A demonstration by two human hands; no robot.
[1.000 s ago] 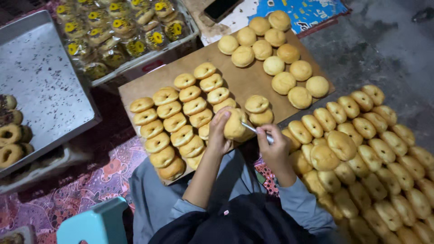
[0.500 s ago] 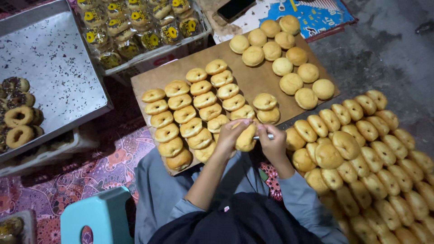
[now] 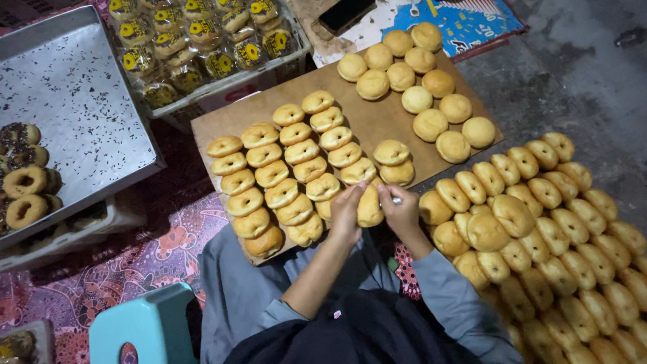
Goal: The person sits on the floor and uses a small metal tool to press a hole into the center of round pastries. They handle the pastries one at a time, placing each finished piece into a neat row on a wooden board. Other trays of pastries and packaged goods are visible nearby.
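My left hand (image 3: pixel 346 213) grips a golden doughnut (image 3: pixel 369 205) held on edge over the near edge of a wooden board (image 3: pixel 367 121). My right hand (image 3: pixel 400 211) presses against the doughnut's right side and holds a small metal tool (image 3: pixel 395 199), only its tip showing. On the board, rows of cut doughnuts (image 3: pixel 283 168) lie to the left. Two more cut doughnuts (image 3: pixel 393 162) sit just beyond my hands. A cluster of round uncut doughnuts (image 3: pixel 421 84) fills the board's far right corner.
A big heap of plain doughnuts (image 3: pixel 552 229) spreads over the floor at right. A metal tray (image 3: pixel 67 114) with chocolate-topped doughnuts (image 3: pixel 23 182) stands at left. A crate of wrapped pastries (image 3: pixel 195 40) sits behind the board. A teal stool (image 3: pixel 145 327) is near left. A phone (image 3: pixel 347 12) lies at the top.
The doughnut has turned upright between my hands and come closer to me. My right hand with the tool has closed in against it. The view has shifted slightly.
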